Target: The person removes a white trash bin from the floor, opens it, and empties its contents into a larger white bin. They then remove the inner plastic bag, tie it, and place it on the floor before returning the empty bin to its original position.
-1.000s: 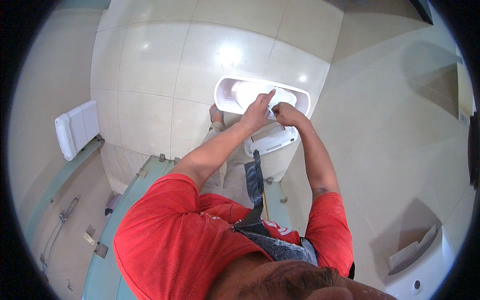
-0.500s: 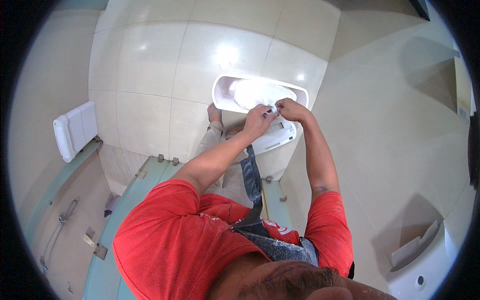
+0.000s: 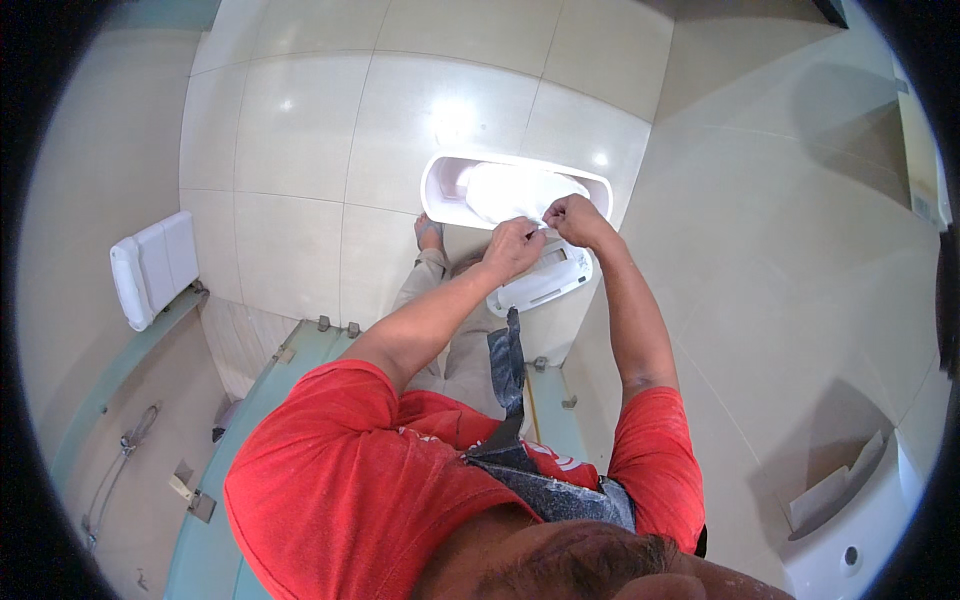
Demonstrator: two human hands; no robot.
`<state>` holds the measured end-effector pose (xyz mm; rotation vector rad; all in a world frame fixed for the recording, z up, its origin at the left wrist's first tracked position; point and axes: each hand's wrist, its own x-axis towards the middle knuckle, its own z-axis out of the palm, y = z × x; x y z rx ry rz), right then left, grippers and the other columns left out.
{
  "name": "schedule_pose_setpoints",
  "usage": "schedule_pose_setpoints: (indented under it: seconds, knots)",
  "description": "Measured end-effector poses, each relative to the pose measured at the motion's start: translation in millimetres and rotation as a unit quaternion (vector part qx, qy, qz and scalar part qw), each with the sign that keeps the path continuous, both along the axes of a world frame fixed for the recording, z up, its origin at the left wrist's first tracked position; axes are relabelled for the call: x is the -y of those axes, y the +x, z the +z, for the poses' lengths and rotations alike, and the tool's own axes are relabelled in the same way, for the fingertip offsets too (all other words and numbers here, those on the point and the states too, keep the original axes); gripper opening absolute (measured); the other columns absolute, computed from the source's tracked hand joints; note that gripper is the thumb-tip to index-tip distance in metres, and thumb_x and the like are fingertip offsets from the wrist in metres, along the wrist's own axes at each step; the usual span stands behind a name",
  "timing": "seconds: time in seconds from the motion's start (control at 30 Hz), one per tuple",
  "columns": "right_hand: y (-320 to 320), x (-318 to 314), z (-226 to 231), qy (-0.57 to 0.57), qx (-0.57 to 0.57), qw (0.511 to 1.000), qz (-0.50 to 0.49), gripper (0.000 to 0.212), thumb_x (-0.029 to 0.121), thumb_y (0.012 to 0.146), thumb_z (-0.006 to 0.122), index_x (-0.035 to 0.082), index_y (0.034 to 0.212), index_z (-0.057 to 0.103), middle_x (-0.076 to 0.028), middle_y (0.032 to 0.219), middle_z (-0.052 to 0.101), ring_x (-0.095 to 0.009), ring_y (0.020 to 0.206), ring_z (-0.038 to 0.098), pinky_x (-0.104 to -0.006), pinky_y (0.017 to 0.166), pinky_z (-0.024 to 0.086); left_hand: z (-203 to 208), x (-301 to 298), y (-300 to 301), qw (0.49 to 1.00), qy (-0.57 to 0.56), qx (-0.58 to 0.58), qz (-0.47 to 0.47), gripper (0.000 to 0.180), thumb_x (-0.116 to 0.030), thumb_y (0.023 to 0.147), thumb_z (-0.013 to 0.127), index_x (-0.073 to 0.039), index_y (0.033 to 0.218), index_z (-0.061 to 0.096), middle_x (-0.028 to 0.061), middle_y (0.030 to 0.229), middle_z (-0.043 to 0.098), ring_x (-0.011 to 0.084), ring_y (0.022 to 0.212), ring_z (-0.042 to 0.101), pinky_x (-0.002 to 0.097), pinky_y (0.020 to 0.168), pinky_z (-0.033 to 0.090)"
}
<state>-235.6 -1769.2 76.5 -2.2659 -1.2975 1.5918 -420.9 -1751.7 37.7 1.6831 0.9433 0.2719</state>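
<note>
A white plastic bag (image 3: 515, 190), full and rounded, sits in an oblong white bin (image 3: 447, 187) in front of me. Its top is gathered at the bin's near rim, between my two hands. Closed fingers of my left hand (image 3: 514, 247) grip this gathered part from the left. Opposite, my right hand (image 3: 576, 220) pinches the same white plastic, its fingertips close to those of the left. Nearer to me, below the hands, lies a white lid (image 3: 540, 285) with a slot-like opening; the hands partly cover it.
My sandalled foot (image 3: 428, 235) stands against the bin's near left side. A greenish glass panel (image 3: 255, 420) with metal clips is at my left. A white box-shaped fixture (image 3: 155, 268) is on the left wall, and a white fixture with a round hole (image 3: 850, 555) at lower right.
The gathered plastic between my hands has shifted slightly, and the small loop at the left fingers no longer shows. My left hand has turned a little and sits slightly lower.
</note>
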Motion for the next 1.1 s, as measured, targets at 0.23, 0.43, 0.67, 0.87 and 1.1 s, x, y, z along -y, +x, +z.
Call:
schedule_pose_setpoints:
  seconds: [0.23,0.43,0.67,0.87,1.1]
  knots:
    - [-7.5,17.3,-22.9,0.183,0.177,0.966,-0.048,0.013,0.001,0.081,0.067,0.001,0.092,0.075,-0.022,0.098,0.067,-0.038,0.091,0.067,-0.0435,0.080,0.053,-12.7,-2.6,-14.3,0.995,0.010,-0.100,-0.023,0.029,-0.023,0.085,0.061,0.004,0.081,0.067,0.0262,0.082,0.067,0.0427,0.085,0.066,0.0488,0.082,0.051]
    - [2.5,35.9,-47.0,0.210,0.257,0.939,-0.093,0.013,0.001,0.082,0.063,0.002,0.089,0.074,-0.021,0.097,0.064,-0.040,0.092,0.064,-0.0459,0.081,0.052,-4.4,-5.1,-34.7,0.991,-0.048,-0.125,0.011,0.032,-0.027,0.084,0.060,0.003,0.089,0.070,0.0281,0.089,0.068,0.0439,0.091,0.066,0.0500,0.087,0.050]
    - [3.3,38.7,-29.3,0.220,0.222,0.933,-0.179,0.014,0.004,0.082,0.063,0.003,0.090,0.074,-0.024,0.102,0.063,-0.041,0.094,0.063,-0.0479,0.084,0.051,4.1,-35.9,-37.0,0.983,0.019,-0.183,0.011,0.036,-0.028,0.083,0.062,0.007,0.089,0.069,0.0313,0.096,0.067,0.0468,0.094,0.064,0.0492,0.088,0.050]
    - [1.9,32.7,-21.0,0.216,0.194,0.908,-0.303,0.012,0.008,0.082,0.068,0.003,0.090,0.077,-0.022,0.091,0.069,-0.039,0.088,0.067,-0.0453,0.082,0.052,42.2,-50.5,-11.9,0.975,-0.011,-0.212,-0.067,0.042,-0.035,0.084,0.064,0.004,0.101,0.067,0.0266,0.104,0.069,0.0416,0.101,0.066,0.0469,0.087,0.051]
    - [30.4,-11.2,113.7,0.299,0.078,0.912,-0.268,0.016,0.012,0.082,0.071,0.003,0.094,0.077,-0.020,0.094,0.073,-0.034,0.088,0.070,-0.0393,0.081,0.054,140.1,-90.1,38.8,0.983,0.021,0.008,-0.183,0.026,-0.021,0.081,0.061,0.002,0.074,0.068,0.0213,0.132,0.059,0.0365,0.105,0.063,0.0410,0.089,0.051]
